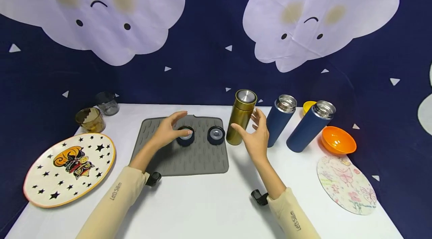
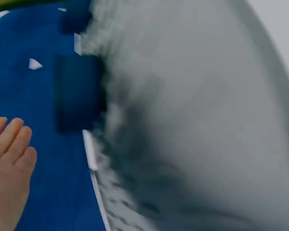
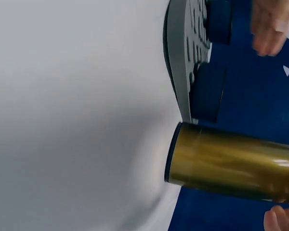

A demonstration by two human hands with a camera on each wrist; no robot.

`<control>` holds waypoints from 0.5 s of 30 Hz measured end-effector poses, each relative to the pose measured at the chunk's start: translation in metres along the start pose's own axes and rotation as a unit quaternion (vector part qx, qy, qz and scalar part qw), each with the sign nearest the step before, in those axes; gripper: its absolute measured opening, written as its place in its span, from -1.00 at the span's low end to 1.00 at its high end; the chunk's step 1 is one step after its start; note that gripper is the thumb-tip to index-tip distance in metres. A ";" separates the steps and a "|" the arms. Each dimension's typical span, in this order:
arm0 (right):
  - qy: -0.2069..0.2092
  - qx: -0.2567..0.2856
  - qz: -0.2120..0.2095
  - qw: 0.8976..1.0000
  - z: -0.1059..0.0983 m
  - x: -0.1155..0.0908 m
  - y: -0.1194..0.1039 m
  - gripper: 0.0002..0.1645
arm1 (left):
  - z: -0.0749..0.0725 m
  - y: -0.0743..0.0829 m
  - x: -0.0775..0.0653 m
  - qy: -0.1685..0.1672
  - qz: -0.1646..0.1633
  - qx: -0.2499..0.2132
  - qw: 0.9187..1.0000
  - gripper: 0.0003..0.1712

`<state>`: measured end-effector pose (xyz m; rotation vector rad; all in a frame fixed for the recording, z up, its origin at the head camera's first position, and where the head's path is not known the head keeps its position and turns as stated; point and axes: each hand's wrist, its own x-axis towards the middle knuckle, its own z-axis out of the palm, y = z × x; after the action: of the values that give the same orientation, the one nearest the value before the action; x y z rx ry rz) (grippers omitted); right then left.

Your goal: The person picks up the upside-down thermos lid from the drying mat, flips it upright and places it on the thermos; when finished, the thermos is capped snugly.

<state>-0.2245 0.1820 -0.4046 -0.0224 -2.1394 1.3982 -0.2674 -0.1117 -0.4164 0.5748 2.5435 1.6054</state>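
- Over the left half of the grey mat (image 1: pixel 195 162), the left hand (image 1: pixel 164 135) hovers, thumb and fingers spread, apart from the left cap (image 1: pixel 183 142) beneath; any straight rise or descent should spare that cap a knock.
- Farther right on the mat, the right cap (image 1: pixel 216 135) lies flat; best give it room.
- Just beside the mat's right edge, the gold flask (image 1: pixel 241 116) stands upright on the surface (image 1: pixel 202 209), lid on. Tall and slim, it would probably tip if pushed high.
- At its right, the right hand (image 1: pixel 258 139) is spread around it; contact I cannot tell. Even, gentle pressure around the middle would suit.
- Beyond, the nearer blue flask (image 1: pixel 279 123) stands uncapped; mind the knuckles there.
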 end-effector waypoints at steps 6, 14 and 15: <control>0.025 0.007 0.026 0.999 -0.006 -0.022 -0.011 0.04 | 0.007 -0.024 0.000 -0.013 -0.046 0.107 0.993 0.14; -0.058 0.043 0.029 0.997 0.016 -0.053 -0.029 -0.01 | 0.015 -0.033 -0.003 0.000 -0.050 0.142 0.989 0.14; -0.070 0.047 0.028 0.996 0.020 -0.055 -0.030 -0.02 | 0.016 -0.033 -0.004 0.003 -0.049 0.145 0.988 0.12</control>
<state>-0.1790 0.1343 -0.4099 0.0545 -2.1987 1.5735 -0.2687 -0.1124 -0.4533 0.4587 2.7819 1.2169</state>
